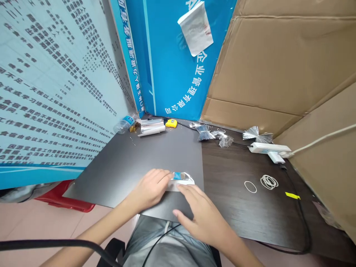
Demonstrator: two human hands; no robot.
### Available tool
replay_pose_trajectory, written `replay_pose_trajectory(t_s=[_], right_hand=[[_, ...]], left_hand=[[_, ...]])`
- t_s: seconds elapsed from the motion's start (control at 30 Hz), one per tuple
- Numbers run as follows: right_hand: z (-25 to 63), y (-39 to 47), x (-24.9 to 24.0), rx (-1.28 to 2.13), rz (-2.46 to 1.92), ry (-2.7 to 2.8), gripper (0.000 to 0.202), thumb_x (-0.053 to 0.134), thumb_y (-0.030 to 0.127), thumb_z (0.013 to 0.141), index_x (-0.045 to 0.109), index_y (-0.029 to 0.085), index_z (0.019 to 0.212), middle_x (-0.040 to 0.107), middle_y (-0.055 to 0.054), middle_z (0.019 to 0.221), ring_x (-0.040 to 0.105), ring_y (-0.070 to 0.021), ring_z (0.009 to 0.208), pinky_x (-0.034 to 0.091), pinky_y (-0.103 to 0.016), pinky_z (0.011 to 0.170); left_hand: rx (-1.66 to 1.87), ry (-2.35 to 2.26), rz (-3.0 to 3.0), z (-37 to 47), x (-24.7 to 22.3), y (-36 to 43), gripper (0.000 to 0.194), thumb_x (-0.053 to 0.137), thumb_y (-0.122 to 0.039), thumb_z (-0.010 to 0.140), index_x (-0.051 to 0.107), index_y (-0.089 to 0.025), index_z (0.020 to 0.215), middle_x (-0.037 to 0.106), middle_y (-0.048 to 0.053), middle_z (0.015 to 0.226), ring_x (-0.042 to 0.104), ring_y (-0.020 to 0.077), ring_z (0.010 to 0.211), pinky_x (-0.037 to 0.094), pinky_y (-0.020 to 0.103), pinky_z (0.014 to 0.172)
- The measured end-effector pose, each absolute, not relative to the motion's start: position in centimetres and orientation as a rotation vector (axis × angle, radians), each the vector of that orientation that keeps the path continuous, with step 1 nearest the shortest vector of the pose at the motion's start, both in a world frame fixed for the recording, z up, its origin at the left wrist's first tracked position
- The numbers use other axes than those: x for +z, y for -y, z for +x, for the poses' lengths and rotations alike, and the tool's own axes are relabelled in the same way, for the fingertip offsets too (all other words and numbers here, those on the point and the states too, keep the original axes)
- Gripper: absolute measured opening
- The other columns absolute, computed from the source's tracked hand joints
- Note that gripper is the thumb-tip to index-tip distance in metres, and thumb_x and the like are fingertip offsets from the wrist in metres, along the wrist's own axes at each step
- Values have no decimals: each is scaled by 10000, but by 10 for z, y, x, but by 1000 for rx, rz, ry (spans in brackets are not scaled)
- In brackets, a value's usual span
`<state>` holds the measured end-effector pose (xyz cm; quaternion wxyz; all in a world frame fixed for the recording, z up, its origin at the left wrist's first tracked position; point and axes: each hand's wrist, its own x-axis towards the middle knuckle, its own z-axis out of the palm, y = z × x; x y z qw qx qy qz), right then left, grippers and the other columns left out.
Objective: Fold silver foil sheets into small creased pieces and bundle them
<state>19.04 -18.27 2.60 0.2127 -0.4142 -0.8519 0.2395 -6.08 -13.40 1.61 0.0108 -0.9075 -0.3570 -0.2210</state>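
A small, flat white piece with a blue patch and a shiny clear strip (182,181) lies on the grey board near the front of the table. I cannot make out its kind. Over its left end, the fingers of my left hand (152,187) are curled close together, with the thumb hidden. My right hand (204,213) touches its near right edge with outstretched fingertips. The right thumb stands apart and holds nothing.
Along the back stand a plastic bottle (125,124), a paper stack (152,127), a yellow tape measure (171,123) and fanned silvery bundles (205,132). On the right are a power strip (264,148), white rubber bands (269,182), yellow tape (292,195) and a black cable (304,218).
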Motion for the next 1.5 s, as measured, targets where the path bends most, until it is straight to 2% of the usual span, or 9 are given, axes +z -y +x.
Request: replay_pose_trajectory(t_s=[0.13, 0.27, 0.37, 0.5, 0.7, 0.87, 1.27, 1.4, 1.5], right_hand=[[206, 190, 18, 398, -1118, 2441, 619, 672, 402, 980, 505, 145, 1518, 590, -184, 1538, 552, -353, 1421, 468, -564, 1170], [209, 220, 4, 244, -977, 2507, 493, 665, 410, 1009, 602, 133, 1412, 724, -158, 1361, 680, -346, 1231, 527, -549, 1055], [207, 239, -1, 177, -873, 2507, 284, 597, 179, 1037, 668, 176, 1312, 785, -116, 1217, 725, -294, 1089, 553, -472, 936], [209, 239, -1, 328, -884, 2443, 331, 523, 58, 1014, 688, 226, 1247, 797, -93, 1124, 719, -280, 984, 563, -450, 834], [210, 217, -5, 740, -1292, 1768, 313, 603, 303, 1029, 630, 294, 1341, 718, -130, 1296, 695, -306, 1133, 571, -521, 974], [181, 177, 6, 1574, -1131, 974, 534, 593, 621, 1000, 574, 269, 1401, 612, -169, 1493, 687, -323, 1257, 576, -516, 1030], [155, 65, 51, 1463, -874, 873, 652, 636, 755, 904, 662, 231, 1291, 776, -110, 1194, 702, -325, 1184, 587, -461, 975], [164, 49, 46, 1510, -898, 830, 584, 651, 742, 905, 710, 218, 1154, 793, -90, 1047, 745, -287, 994, 605, -392, 823], [176, 43, 45, 1674, -885, 878, 536, 665, 685, 927, 715, 230, 1205, 794, -74, 1054, 749, -231, 867, 584, -328, 717]], left_hand=[[-574, 1073, -2855, -64, 14, 182, 538, 557, -447, 1054, 567, -91, 1457, 692, 182, 1393, 649, 331, 1245, 526, 462, 1003], [-696, 1077, -2797, -69, 6, 217, 371, 564, -373, 1074, 666, -136, 1340, 771, 116, 1250, 693, 267, 1179, 510, 419, 1051], [-825, 937, -2799, -74, 1, 229, 231, 560, -180, 1056, 717, -177, 1225, 807, 67, 1101, 728, 220, 1038, 542, 396, 997], [-950, 954, -2891, -74, 1, 228, 248, 581, -86, 1008, 701, -173, 1206, 805, 68, 1048, 723, 215, 939, 586, 372, 836], [-1300, 1471, -2828, -59, 8, 209, 179, 602, -139, 1022, 712, -217, 1139, 775, 36, 955, 720, 164, 837, 581, 289, 776], [-1590, 1525, -2604, -29, 17, 169, 162, 605, -181, 1026, 725, -217, 1130, 779, 42, 971, 729, 158, 845, 571, 269, 787], [-1176, 1415, -2663, 27, 44, 86, 202, 529, -260, 1032, 714, -188, 1069, 779, 89, 948, 734, 245, 854, 544, 363, 769], [-1390, 1190, -2781, 19, 52, 70, 264, 508, -323, 1054, 739, -209, 1113, 756, 62, 885, 697, 191, 778, 558, 324, 785], [-1722, 1230, -2642, 3, 63, 48, 308, 546, -354, 1030, 695, -193, 1246, 753, 98, 1044, 690, 217, 922, 562, 366, 883]])
